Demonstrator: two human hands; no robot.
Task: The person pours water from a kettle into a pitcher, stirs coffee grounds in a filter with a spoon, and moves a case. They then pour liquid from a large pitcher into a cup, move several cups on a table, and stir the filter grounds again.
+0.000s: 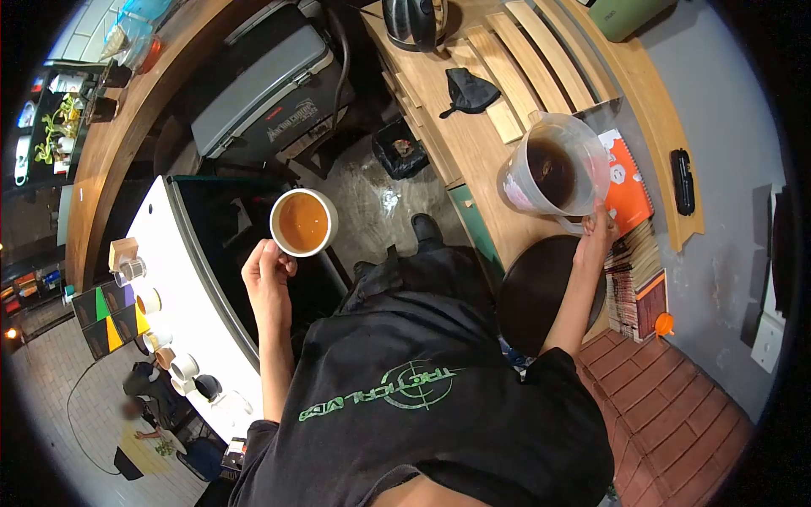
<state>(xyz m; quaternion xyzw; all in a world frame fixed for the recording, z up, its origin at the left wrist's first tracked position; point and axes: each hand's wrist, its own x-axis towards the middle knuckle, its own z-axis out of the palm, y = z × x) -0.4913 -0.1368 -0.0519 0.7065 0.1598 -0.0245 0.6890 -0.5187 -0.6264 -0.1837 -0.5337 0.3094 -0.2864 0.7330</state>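
Observation:
My left hand (pixel 267 275) holds a white cup (pixel 303 222) by its handle; the cup is full of orange-brown tea and hangs above the dark well of a white counter unit (pixel 193 279). My right hand (pixel 596 234) grips the handle of a clear plastic jug (pixel 557 169) with dark liquid in its bottom. The jug stands on the wooden counter (pixel 473 144), upright.
A round dark tray (pixel 536 291) lies below the jug. An orange notebook (pixel 627 186) and stacked books (pixel 635 283) are beside it. A black cloth (pixel 470 90) and kettle (pixel 414 21) sit farther along the counter. Small cups (pixel 165 351) line the white unit. A grey case (pixel 262 80) sits on the floor.

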